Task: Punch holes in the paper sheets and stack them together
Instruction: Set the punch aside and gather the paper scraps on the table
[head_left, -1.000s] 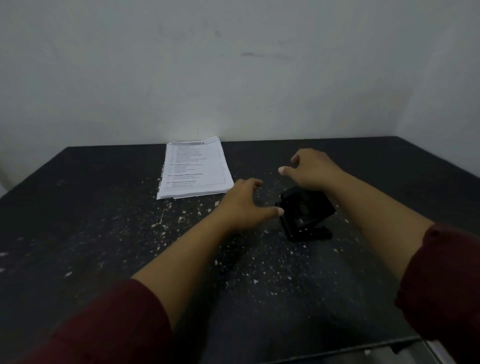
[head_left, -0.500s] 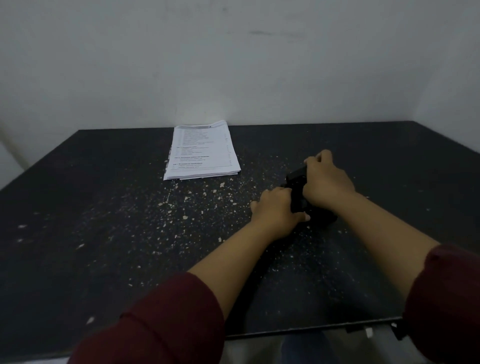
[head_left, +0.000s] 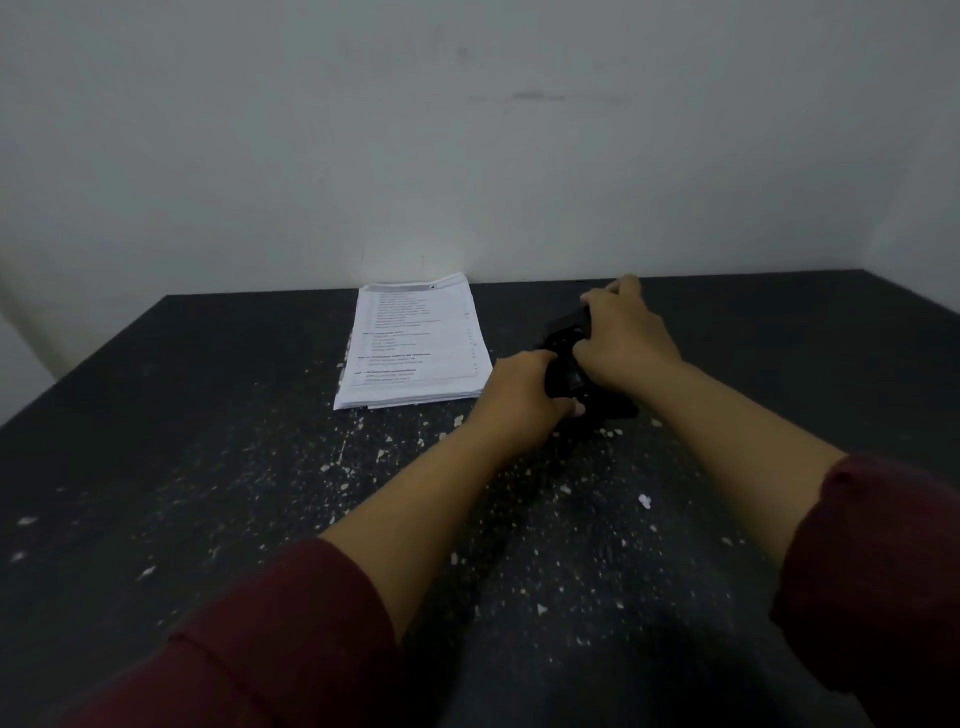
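A black hole punch (head_left: 569, 376) sits on the dark table (head_left: 208, 467), just right of a stack of printed white paper sheets (head_left: 415, 343) near the back wall. My left hand (head_left: 519, 395) grips the punch's near left side. My right hand (head_left: 623, 338) covers its top and far side, fingers curled over it. Most of the punch is hidden under both hands. The paper stack lies flat and untouched.
White paper scraps and punched dots (head_left: 644, 501) are scattered over the table in front of the stack and the punch. A pale wall (head_left: 467, 156) stands right behind the table's far edge, and another wall closes the right side.
Both hands were apart and open around the punch a second ago; they closed on it. The punch with both hands now sits farther back, closer to the paper stack.
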